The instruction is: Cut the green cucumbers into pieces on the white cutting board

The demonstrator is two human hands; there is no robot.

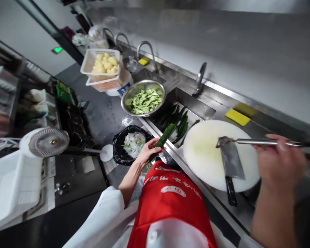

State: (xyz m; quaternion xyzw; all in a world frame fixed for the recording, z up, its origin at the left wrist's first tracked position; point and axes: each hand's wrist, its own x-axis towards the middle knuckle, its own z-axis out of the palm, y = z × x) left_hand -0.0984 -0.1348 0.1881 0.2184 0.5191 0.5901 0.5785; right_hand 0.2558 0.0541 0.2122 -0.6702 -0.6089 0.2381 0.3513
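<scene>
A dark green cucumber (166,135) is gripped in my left hand (150,150), its far end pointing up over the sink edge. My right hand (280,162), slightly blurred, is closed round the long metal handle of what looks like a peeler (244,141). The peeler's head is above the round white cutting board (198,151). On that board lies a cleaver (232,162), its black handle jutting over the near edge. Several more cucumbers (181,120) lie in the sink beyond my left hand.
A steel bowl (124,103) of cut cucumber pieces stands left of the sink (196,103). Below it is a bin with a black bag (117,137). Peeled potatoes (105,63) fill a white basket farther back. A yellow sponge (237,117) and faucet (200,77) line the wall.
</scene>
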